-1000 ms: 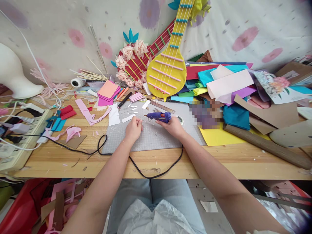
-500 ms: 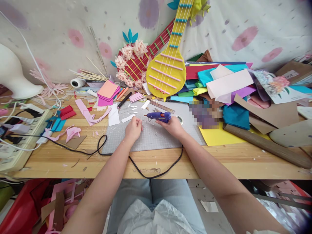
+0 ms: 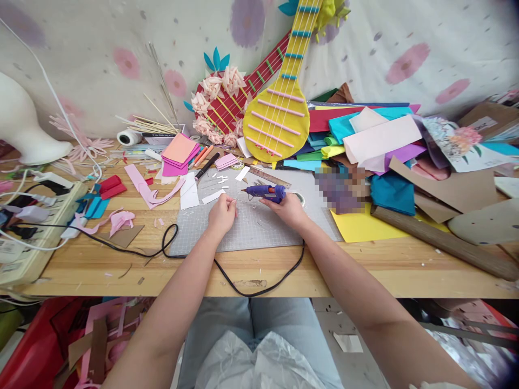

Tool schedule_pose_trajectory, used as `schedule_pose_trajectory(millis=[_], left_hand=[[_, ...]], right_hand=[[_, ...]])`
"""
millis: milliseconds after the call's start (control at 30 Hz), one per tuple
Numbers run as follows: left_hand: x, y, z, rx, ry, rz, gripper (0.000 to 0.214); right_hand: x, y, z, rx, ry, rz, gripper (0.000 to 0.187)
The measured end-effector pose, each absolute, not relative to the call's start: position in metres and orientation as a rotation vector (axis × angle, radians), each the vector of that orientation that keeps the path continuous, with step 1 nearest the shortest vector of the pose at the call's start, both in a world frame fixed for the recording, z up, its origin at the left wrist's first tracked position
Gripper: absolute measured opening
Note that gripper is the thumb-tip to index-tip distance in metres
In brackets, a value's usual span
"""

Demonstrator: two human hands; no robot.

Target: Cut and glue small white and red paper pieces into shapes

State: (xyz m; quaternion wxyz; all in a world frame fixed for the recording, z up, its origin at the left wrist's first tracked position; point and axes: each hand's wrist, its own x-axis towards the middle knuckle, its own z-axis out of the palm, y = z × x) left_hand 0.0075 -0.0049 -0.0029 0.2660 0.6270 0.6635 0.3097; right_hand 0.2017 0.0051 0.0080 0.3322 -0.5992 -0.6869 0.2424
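My right hand (image 3: 288, 209) is wrapped round a blue hot glue gun (image 3: 263, 191), its nozzle pointing left. Across from the nozzle, my left hand (image 3: 222, 215) is closed in a pinch on a thin pale wire-like piece (image 3: 243, 201) that stretches right, under the gun. Both hands are over the grey cutting mat (image 3: 259, 237). Beyond my left fingers lies a white paper strip (image 3: 213, 196), with small white bits (image 3: 221, 181) and thin wires scattered further back. A roll of tape (image 3: 300, 199) sits partly hidden behind my right hand.
A black cord (image 3: 235, 286) loops along the table's front edge. Left stands a crowded power strip (image 3: 60, 216). Behind the mat lean a yellow paper lute (image 3: 278, 121) and a red one (image 3: 227, 102). Coloured felt (image 3: 389, 194) and a brown stick (image 3: 438, 240) lie right.
The glue gun has shifted very slightly right with my right hand. My left hand stays in place with its pinch.
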Motion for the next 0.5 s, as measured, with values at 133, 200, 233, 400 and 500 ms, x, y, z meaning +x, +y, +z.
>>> schedule_pose_trajectory(millis=[133,200,233,400,500], left_hand=[[0.008,-0.006,-0.004,1.688,1.773,0.861,0.009],[0.006,-0.006,-0.003,1.678,1.744,0.925,0.009],[0.004,-0.005,-0.003,1.663,1.731,0.981,0.009],[-0.022,0.004,0.000,1.482,1.742,1.427,0.010],[-0.041,0.011,0.002,1.359,1.815,1.592,0.010]], right_hand=[[0.209,0.011,0.007,-1.596,-1.718,0.599,0.039],[0.220,0.017,0.008,-1.678,-1.631,0.522,0.041],[0.227,0.020,0.009,-1.729,-1.578,0.466,0.044],[0.265,0.037,0.010,-1.953,-1.358,0.239,0.054],[0.276,0.043,0.005,-2.046,-1.410,0.269,0.055]])
